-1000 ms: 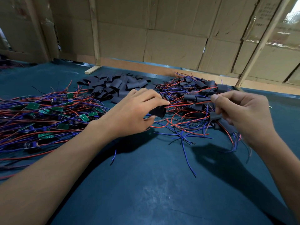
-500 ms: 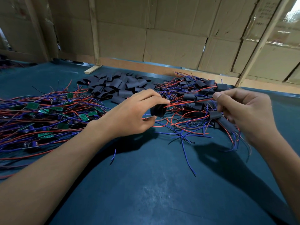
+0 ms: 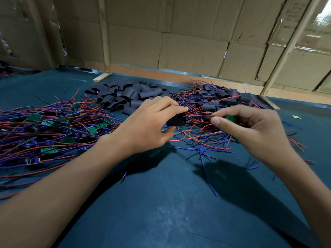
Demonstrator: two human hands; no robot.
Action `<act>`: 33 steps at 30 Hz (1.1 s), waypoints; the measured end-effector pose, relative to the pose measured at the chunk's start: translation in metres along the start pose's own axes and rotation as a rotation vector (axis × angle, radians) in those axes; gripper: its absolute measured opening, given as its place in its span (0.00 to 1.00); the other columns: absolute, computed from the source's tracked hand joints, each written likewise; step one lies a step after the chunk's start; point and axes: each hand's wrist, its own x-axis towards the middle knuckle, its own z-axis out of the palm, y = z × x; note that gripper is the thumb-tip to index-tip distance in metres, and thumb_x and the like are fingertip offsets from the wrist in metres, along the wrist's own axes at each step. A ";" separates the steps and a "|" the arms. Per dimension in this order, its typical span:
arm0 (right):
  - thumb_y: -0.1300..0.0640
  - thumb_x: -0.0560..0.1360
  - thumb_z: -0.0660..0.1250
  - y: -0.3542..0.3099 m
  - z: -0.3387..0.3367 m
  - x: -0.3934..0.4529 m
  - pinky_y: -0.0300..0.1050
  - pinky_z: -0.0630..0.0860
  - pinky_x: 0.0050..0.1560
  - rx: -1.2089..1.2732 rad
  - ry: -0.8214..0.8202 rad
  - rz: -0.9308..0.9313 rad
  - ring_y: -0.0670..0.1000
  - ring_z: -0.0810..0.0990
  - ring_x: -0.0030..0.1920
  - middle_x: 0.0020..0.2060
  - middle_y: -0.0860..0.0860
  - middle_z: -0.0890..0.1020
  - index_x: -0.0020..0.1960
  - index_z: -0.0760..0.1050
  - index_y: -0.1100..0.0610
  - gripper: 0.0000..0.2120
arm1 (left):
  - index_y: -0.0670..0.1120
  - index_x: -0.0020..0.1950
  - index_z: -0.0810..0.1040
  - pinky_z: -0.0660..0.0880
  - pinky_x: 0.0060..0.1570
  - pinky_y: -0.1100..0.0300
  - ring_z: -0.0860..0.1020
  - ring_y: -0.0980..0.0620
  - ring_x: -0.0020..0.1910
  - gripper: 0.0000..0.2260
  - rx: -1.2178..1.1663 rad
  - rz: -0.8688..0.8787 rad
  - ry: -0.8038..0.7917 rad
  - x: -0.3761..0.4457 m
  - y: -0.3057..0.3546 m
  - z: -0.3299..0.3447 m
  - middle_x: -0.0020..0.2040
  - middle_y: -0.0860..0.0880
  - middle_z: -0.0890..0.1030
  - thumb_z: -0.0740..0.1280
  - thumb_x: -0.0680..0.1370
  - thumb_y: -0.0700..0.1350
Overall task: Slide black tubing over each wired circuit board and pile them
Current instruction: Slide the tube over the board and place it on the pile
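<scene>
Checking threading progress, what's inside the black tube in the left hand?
Red and blue wires run into the tube from the green board pinched in the right hand. How far they reach inside is hidden by the tube and left hand.

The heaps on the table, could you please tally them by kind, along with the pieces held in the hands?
bare-board heap: 1
loose-tube heap: 1
sleeved-board heap: 1
held tube, pinched by the left hand: 1
held board, pinched by the right hand: 1
Total: 3 heaps and 2 held pieces, 5 in all.
</scene>
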 end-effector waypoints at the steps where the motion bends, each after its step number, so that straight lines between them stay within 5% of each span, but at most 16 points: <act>1: 0.51 0.72 0.74 -0.002 0.003 0.000 0.37 0.70 0.38 -0.045 -0.036 -0.006 0.44 0.76 0.35 0.38 0.50 0.84 0.50 0.86 0.52 0.09 | 0.43 0.69 0.77 0.73 0.53 0.44 0.77 0.43 0.55 0.23 0.004 0.014 0.014 0.001 0.002 0.000 0.59 0.46 0.79 0.72 0.74 0.40; 6: 0.51 0.80 0.69 -0.004 0.005 -0.002 0.40 0.70 0.48 -0.081 -0.230 0.061 0.49 0.77 0.46 0.50 0.52 0.78 0.64 0.81 0.49 0.14 | 0.41 0.68 0.77 0.74 0.53 0.43 0.78 0.42 0.56 0.22 -0.017 0.086 0.067 0.005 0.016 0.000 0.59 0.44 0.80 0.71 0.74 0.40; 12: 0.71 0.76 0.70 -0.004 0.010 -0.001 0.44 0.75 0.49 0.017 -0.134 -0.018 0.55 0.80 0.45 0.47 0.59 0.80 0.57 0.83 0.58 0.14 | 0.39 0.65 0.78 0.75 0.54 0.46 0.78 0.43 0.55 0.19 -0.098 0.110 0.102 0.006 0.024 0.001 0.57 0.44 0.80 0.72 0.74 0.38; 18: 0.65 0.69 0.73 -0.006 0.014 0.000 0.41 0.79 0.51 0.279 -0.037 0.055 0.48 0.81 0.44 0.44 0.53 0.84 0.53 0.82 0.59 0.13 | 0.39 0.63 0.80 0.75 0.55 0.48 0.78 0.43 0.52 0.18 -0.100 0.123 0.079 0.006 0.022 -0.002 0.55 0.44 0.81 0.71 0.73 0.35; 28: 0.69 0.72 0.75 -0.001 0.016 -0.003 0.55 0.81 0.46 0.028 -0.073 -0.195 0.59 0.83 0.44 0.45 0.58 0.82 0.51 0.83 0.60 0.09 | 0.40 0.61 0.81 0.76 0.49 0.43 0.77 0.41 0.50 0.16 -0.052 0.132 0.035 0.006 0.024 -0.003 0.55 0.45 0.81 0.70 0.73 0.35; 33: 0.69 0.71 0.75 -0.004 0.018 -0.003 0.50 0.81 0.48 0.147 -0.021 -0.073 0.53 0.83 0.43 0.42 0.55 0.84 0.48 0.83 0.55 0.12 | 0.38 0.61 0.81 0.75 0.54 0.47 0.78 0.41 0.51 0.16 -0.071 0.151 0.037 0.007 0.023 -0.004 0.55 0.43 0.81 0.71 0.73 0.34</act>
